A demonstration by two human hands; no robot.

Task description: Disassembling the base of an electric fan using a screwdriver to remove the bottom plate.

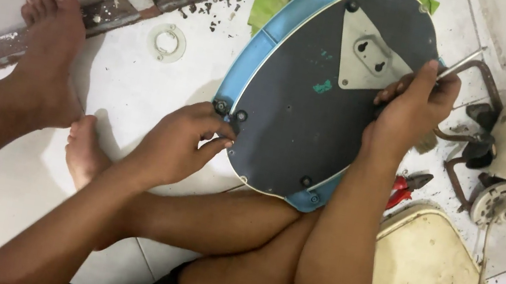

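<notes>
Blue-rimmed, the round dark fan base (315, 98) lies underside up on the floor tiles (125, 86). Left hand (177, 143) pinches its lower-left edge, fingers curled shut; right hand (413, 104), across the base, is clenched around a screwdriver (459, 64).

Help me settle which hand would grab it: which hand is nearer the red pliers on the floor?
Right. The right hand holds a screwdriver over the round base, above the red pliers. The left hand grips the base's far edge.
</notes>
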